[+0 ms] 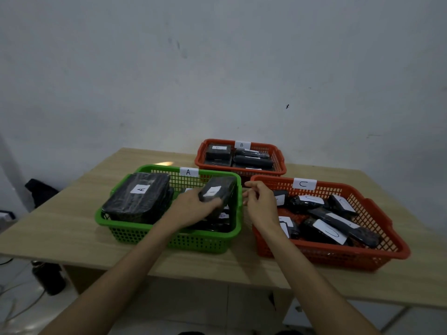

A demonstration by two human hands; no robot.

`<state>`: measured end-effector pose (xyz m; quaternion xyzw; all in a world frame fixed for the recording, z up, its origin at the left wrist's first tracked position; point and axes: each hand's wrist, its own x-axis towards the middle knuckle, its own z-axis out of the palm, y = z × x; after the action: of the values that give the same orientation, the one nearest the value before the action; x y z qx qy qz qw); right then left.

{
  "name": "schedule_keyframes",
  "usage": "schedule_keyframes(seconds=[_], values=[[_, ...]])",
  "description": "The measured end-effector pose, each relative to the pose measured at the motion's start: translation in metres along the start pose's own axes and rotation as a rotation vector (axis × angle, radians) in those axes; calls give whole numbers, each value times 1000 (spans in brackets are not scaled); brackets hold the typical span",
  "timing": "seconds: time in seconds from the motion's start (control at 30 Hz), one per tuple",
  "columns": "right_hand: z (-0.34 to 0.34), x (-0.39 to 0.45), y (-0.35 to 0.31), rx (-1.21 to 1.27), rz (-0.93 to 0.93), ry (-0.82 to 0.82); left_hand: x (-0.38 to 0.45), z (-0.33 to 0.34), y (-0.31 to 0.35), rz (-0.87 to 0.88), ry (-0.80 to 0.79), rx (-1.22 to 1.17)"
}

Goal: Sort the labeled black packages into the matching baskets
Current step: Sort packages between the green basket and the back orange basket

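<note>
The black package (217,192) sits in our left grip (193,206) above the green basket A (169,240); our right grip (260,201) is empty, loosely curled. Next we lower it in.

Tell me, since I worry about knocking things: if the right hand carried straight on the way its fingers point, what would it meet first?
The right hand points left, so it would probably meet the green basket at its right rim first. They look almost touching, though depth is unclear.

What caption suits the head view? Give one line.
Left hand holds a black package over green basket A.
</note>
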<state>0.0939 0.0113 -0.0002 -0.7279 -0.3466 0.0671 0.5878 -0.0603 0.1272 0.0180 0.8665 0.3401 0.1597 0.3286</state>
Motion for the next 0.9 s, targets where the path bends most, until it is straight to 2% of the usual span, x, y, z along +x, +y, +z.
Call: schedule_keyframes(seconds=[0.2, 0.3, 0.43, 0.57, 0.7, 0.8, 0.9], values=[[-1, 0, 1, 1, -7, -13, 23, -43, -16, -218, -40, -704], [-1, -1, 1, -43, -40, -20, 29, -50, -18, -254, -19, -838], [2, 0, -4, -196, -124, -60, 24, -50, -20, -245, 17, -680], [14, 11, -12, -606, -317, -150, 15, -56, -23, -114, 114, -313], [39, 30, -22, -1025, -478, -446, 9, -70, -26, 18, 222, -121], [59, 40, -22, -1147, -547, -569, 4, -82, -31, 29, 249, -45], [64, 48, -16, -1138, -554, -601, 1, -88, -36, 26, 251, -17]])
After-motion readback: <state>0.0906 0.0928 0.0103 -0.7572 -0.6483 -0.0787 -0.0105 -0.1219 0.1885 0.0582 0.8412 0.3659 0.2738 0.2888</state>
